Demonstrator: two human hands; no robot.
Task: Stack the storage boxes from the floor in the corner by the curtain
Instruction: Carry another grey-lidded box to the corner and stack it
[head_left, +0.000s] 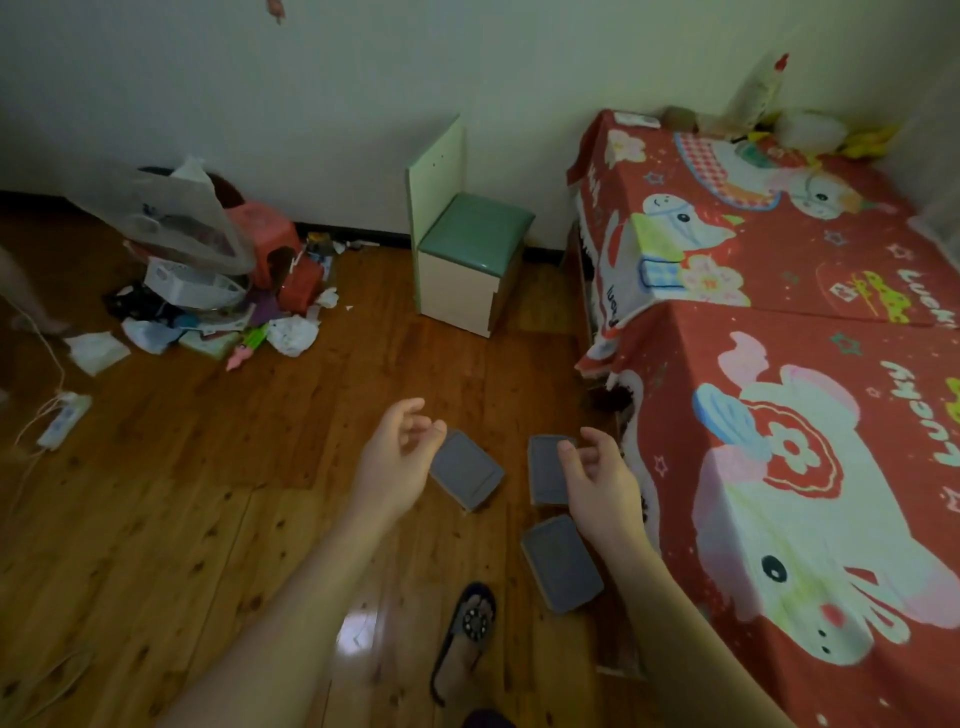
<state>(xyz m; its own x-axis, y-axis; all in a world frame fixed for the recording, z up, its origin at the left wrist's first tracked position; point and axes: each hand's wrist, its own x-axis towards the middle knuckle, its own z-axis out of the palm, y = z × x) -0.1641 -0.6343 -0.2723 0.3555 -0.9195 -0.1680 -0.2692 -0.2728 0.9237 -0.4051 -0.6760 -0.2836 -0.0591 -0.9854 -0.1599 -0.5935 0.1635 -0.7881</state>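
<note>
Above three grey storage boxes (466, 474) both hands, left (397, 460) and right (602, 480), hung loosely curled, seemingly empty; hasty stacking risked toppling

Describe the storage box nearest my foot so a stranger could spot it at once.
Start at the red cartoon-print cloth on the right. Three grey boxes lie on the wooden floor beside it. Yours is the nearest box, just beyond the sandalled foot.

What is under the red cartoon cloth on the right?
The red cloth drapes over something boxy and hangs nearly to the floor. Only dark gaps show at its left edge; whatever is underneath is covered.
</note>
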